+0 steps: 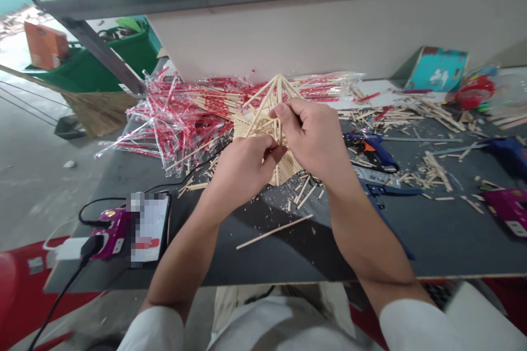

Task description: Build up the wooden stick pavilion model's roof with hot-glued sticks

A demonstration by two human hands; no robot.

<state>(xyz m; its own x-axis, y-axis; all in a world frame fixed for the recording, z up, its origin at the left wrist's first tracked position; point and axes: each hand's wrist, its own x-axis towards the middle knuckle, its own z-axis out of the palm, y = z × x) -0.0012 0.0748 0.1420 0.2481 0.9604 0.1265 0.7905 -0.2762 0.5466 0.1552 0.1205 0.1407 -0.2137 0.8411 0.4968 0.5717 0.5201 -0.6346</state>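
In front of me stands a peaked frame (279,83) built of pale wooden sticks, on a base of sticks laid side by side (290,167). My left hand (245,164) is closed at the frame's lower front, thumb and forefinger pinched at an upright stick. Higher up on the right side, my right hand (315,134) is closed too, thumb and forefinger pinching a thin stick of the frame. My fingers hide much of the middle. A loose stick (274,232) lies on the table nearer to me, among cut bits (303,192).
Plastic-wrapped red-and-wood chopsticks (177,115) pile up behind left. At right lie a blue glue gun (379,151), blue-handled cutters (395,191) and stick scraps (436,170). A phone (151,227) and a purple power strip (110,233) with cables sit front left.
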